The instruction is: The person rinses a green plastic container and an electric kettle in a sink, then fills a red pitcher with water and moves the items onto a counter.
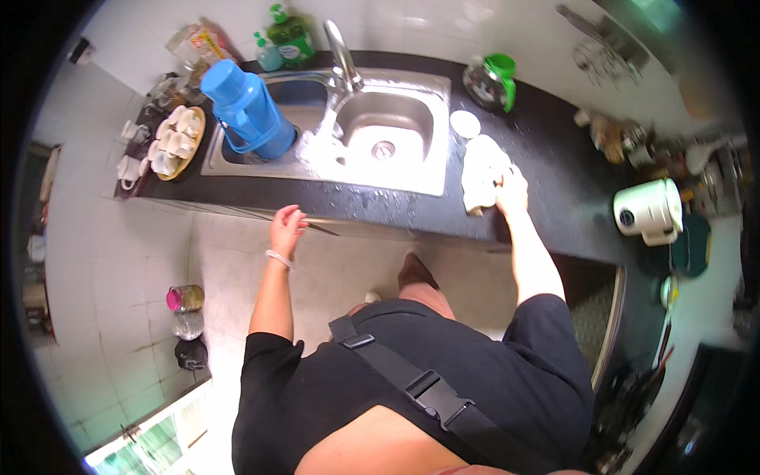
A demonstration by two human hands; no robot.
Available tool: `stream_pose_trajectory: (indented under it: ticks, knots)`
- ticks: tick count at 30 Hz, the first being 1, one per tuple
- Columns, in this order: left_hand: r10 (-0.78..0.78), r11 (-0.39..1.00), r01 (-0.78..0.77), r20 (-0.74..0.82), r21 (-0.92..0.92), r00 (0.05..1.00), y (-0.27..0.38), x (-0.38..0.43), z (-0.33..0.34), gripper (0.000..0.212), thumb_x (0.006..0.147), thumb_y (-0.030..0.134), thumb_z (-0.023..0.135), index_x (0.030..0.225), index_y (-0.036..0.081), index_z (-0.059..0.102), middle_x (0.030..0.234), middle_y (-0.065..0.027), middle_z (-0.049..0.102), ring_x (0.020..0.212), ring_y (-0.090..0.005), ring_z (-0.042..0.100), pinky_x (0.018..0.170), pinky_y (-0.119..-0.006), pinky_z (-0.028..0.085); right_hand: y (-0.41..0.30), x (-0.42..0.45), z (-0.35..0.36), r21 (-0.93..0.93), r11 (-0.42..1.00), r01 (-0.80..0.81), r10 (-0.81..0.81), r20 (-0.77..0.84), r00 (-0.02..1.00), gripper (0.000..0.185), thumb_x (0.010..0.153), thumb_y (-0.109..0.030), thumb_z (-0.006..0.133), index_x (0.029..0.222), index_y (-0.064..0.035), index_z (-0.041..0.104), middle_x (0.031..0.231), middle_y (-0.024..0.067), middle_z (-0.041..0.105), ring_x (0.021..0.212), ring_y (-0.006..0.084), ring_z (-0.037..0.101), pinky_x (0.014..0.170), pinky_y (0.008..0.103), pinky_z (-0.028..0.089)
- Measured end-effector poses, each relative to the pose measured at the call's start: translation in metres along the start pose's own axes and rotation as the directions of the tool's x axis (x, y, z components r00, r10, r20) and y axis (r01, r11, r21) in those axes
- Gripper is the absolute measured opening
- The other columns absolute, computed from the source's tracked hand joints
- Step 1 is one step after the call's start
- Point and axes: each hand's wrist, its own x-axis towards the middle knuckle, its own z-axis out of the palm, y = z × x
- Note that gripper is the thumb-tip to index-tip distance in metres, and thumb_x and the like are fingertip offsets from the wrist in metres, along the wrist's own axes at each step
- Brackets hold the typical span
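My right hand (512, 191) grips the edge of a whitish cloth (484, 169) that lies on the black countertop (380, 205), right of the sink. My left hand (288, 228) hangs in front of the counter's edge with fingers loosely apart, holding nothing; a pale bracelet is on its wrist. A blue thermos flask (252, 116) leans in the left basin of the steel double sink (442, 148). Just beyond the cloth lies a round white lid or dish (465, 124). Behind it stands a glass pot with a green handle and lid (493, 83). Water drops dot the counter.
A tray of white cups (178, 142) stands at the left. Green soap bottles (291, 44) are behind the tap (344, 59). To the right stands a white electric kettle (648, 211). Lidded jars (185, 298) are low by the left wall.
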Motion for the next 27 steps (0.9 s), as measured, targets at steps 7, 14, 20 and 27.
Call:
stream_pose_trajectory:
  ticks: [7, 14, 20, 27]
  knots:
    - [0.010, 0.994, -0.010, -0.005, -0.106, 1.000, 0.068, 0.078, 0.050, 0.026, 0.089, 0.020, 0.058, 0.111, 0.006, 0.056, 0.093, -0.0061, 0.064, 0.074, -0.0108, 0.060, 0.062, -0.023, 0.048, 0.033, 0.027, 0.029, -0.041, 0.964, 0.261, -0.259, 0.050, 0.965, 0.035, 0.083, -0.020, 0.061, 0.114, -0.0045, 0.055, 0.107, 0.0168, 0.059, 0.096, 0.0347, 0.058, 0.085, 0.0415, 0.046]
    - [0.209, 0.969, -0.211, -0.029, -0.125, 0.977, 0.151, 0.191, 0.121, 0.023, 0.086, 0.020, 0.061, 0.106, 0.007, 0.061, 0.090, -0.0028, 0.064, 0.075, -0.0099, 0.059, 0.061, -0.023, 0.047, -0.015, 0.057, 0.008, 0.873, 0.159, -0.461, 0.598, 0.286, 0.749, 0.020, 0.087, -0.020, 0.062, 0.098, -0.0033, 0.061, 0.088, 0.0057, 0.064, 0.074, 0.0128, 0.061, 0.067, 0.0268, 0.051]
    - [0.500, 0.846, -0.504, 0.069, 0.177, 0.863, 0.135, 0.310, 0.164, 0.029, 0.081, 0.023, 0.060, 0.105, 0.006, 0.061, 0.099, -0.0120, 0.062, 0.087, -0.0247, 0.059, 0.081, -0.032, 0.046, -0.126, 0.085, 0.064, 0.417, -0.691, -0.591, -0.007, 0.814, 0.581, 0.016, 0.081, -0.017, 0.064, 0.085, -0.0014, 0.060, 0.086, 0.0111, 0.062, 0.083, 0.0261, 0.059, 0.079, 0.0385, 0.049]
    - [0.601, 0.673, -0.637, 0.226, 0.376, 0.767, 0.140, 0.249, 0.147, 0.030, 0.082, 0.017, 0.058, 0.110, 0.006, 0.056, 0.114, -0.0151, 0.056, 0.111, -0.0320, 0.050, 0.094, -0.038, 0.040, -0.238, 0.125, 0.131, 0.239, -0.748, -0.619, -0.019, 0.925, 0.380, 0.025, 0.084, -0.013, 0.062, 0.103, 0.0000, 0.053, 0.095, 0.0197, 0.058, 0.089, 0.0360, 0.059, 0.088, 0.0473, 0.050]
